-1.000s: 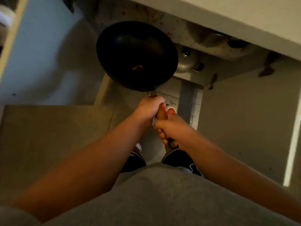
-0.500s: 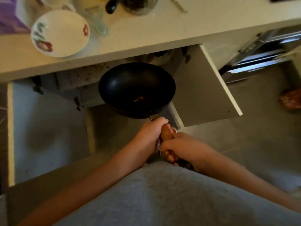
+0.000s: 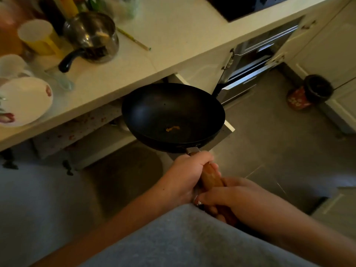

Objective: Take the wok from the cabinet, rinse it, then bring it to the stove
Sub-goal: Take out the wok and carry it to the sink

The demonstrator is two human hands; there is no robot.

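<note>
A black wok with a small orange scrap inside hangs level in front of the open cabinet, just below the counter edge. Its brown wooden handle points toward me. My left hand grips the handle close to the pan. My right hand grips the handle's rear end, near my grey shirt. The dark stove top shows at the upper edge on the counter's right part.
The pale counter carries a steel saucepan, a white floral bowl, a yellow cup, bottles and a chopstick. An open cabinet door juts out behind the wok. A red and black bin stands on the grey floor at right.
The wok has come up and out of the cabinet to counter height, both hands still on the handle. My view has lifted and turned right, so the counter and stove now show.
</note>
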